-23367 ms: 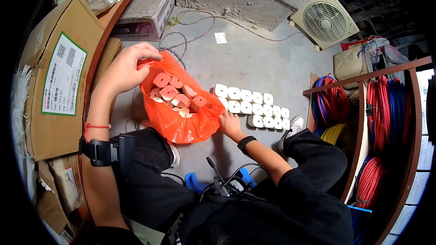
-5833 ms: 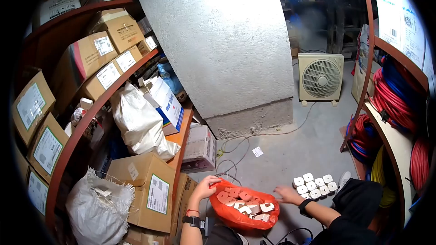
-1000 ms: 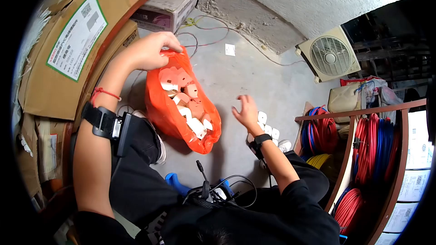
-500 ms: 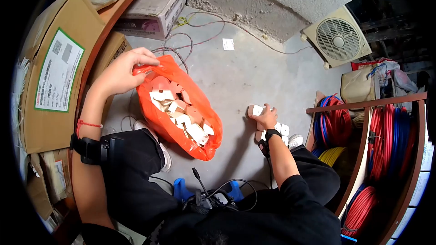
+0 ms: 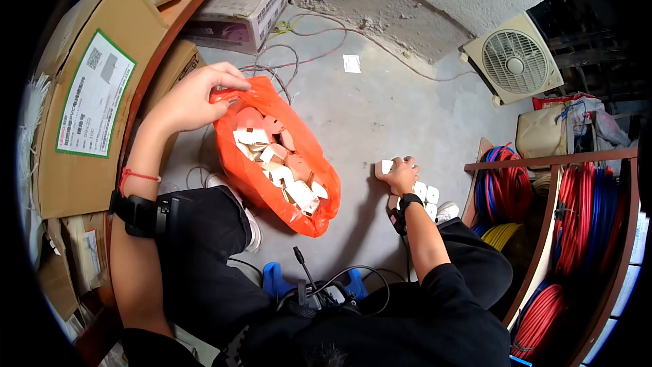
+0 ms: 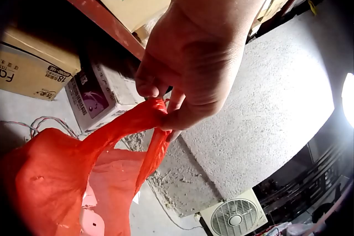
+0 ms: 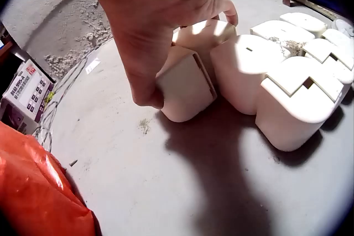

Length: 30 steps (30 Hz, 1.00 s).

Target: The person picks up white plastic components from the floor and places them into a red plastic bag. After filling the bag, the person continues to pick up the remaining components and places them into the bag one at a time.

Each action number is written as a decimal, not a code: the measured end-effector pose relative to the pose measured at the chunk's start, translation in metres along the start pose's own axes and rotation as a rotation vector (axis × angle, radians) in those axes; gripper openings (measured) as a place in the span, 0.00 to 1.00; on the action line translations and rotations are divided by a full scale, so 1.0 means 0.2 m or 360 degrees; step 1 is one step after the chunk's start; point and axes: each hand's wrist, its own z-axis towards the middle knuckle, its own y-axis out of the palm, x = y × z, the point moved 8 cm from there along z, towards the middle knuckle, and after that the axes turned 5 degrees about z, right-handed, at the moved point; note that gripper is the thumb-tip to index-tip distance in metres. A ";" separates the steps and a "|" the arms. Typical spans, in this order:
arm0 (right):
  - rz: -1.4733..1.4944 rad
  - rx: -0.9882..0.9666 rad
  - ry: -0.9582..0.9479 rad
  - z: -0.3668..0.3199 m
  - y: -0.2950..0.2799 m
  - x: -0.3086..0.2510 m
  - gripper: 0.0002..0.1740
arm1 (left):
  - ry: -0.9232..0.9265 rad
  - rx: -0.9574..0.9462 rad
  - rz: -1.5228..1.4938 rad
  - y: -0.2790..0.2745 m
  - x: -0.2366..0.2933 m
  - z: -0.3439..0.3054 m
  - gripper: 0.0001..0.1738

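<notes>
White plastic, a small boxy piece (image 7: 185, 84), sits pinched between the thumb and curled fingers of the right hand (image 7: 155, 31). It is down at the concrete floor (image 7: 193, 192), slightly tilted and touching the end of the white rows (image 7: 287, 86) that stand to the right of the orange bag (image 5: 272, 163). The left hand (image 6: 193, 64) pinches the bag's rim and holds its mouth up and open. More pieces (image 5: 275, 160) lie heaped inside, pink and white faces mixed.

I judge the step in hand to be setting one piece into line beside its neighbours. The next move calls for squaring it, letting go without tipping it, then reaching left over bare floor into the bag's mouth, with the rim held high.

Between bag and rows there is good room. To the right of the rows it is tight: the person's shoe (image 5: 445, 211) and a shelf board (image 5: 473, 173) with cable coils (image 5: 499, 177) lie just beside them. Beyond the bag loose wires (image 5: 285, 54) trail, and to its left cardboard boxes (image 5: 88, 95) crowd close.
</notes>
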 end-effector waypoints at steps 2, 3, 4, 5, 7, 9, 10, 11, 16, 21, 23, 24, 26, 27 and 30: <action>0.0016 0.0033 -0.0057 0.00 0.00 -0.03 0.34 | -0.0020 -0.0002 -0.0044 0.00 0.00 0.00 0.24; 0.0024 0.0049 -0.0084 -0.01 -0.01 -0.05 0.34 | 0.0014 0.0010 -0.0032 -0.01 0.00 0.00 0.24; 0.0047 0.0097 -0.0169 -0.02 -0.03 -0.09 0.32 | 0.0049 0.0021 -0.0021 0.00 -0.01 0.00 0.24; 0.0068 0.0146 -0.0254 -0.02 -0.05 -0.13 0.31 | 0.0084 0.0033 -0.0011 0.00 -0.01 0.00 0.24; 0.0137 0.0173 -0.0456 -0.05 -0.11 -0.24 0.31 | 0.0148 0.0074 0.0029 0.00 -0.01 0.01 0.25; 0.0229 0.0134 -0.0691 -0.10 -0.22 -0.38 0.33 | 0.0168 0.0084 0.0023 0.00 0.00 0.01 0.25; 0.0302 0.0121 -0.0728 -0.13 -0.28 -0.45 0.34 | 0.0153 0.0074 0.0001 0.00 0.01 0.02 0.24; 0.0469 0.0035 -0.0847 -0.17 -0.34 -0.54 0.34 | 0.0137 0.0063 -0.0021 0.00 0.01 0.02 0.24; 0.1538 -0.0727 -0.0876 -0.45 -0.55 -0.91 0.35 | 0.0209 0.0100 0.0015 0.00 0.02 0.03 0.23; 0.2165 -0.1687 -0.0526 -0.81 -0.48 -1.23 0.28 | 0.0292 0.0139 0.0065 -0.01 0.04 0.03 0.22; 0.2011 -0.1736 -0.0378 -0.81 -0.33 -1.28 0.27 | 0.0303 0.0157 0.0048 -0.01 0.03 0.02 0.22; 0.1998 -0.1619 -0.0328 -0.81 -0.32 -1.30 0.28 | 0.0300 0.0160 0.0042 -0.01 0.03 0.01 0.22; 0.1798 -0.1223 -0.0397 -0.72 -0.24 -1.31 0.31 | 0.0295 0.0160 0.0026 -0.02 0.04 -0.01 0.22; 0.1603 -0.0945 -0.0513 -0.57 -0.11 -1.26 0.32 | 0.0274 0.0155 0.0036 -0.02 0.04 -0.02 0.22; 0.0678 -0.0252 -0.0818 -0.61 -0.21 -1.30 0.35 | 0.0229 0.0121 0.0057 -0.01 0.03 -0.03 0.22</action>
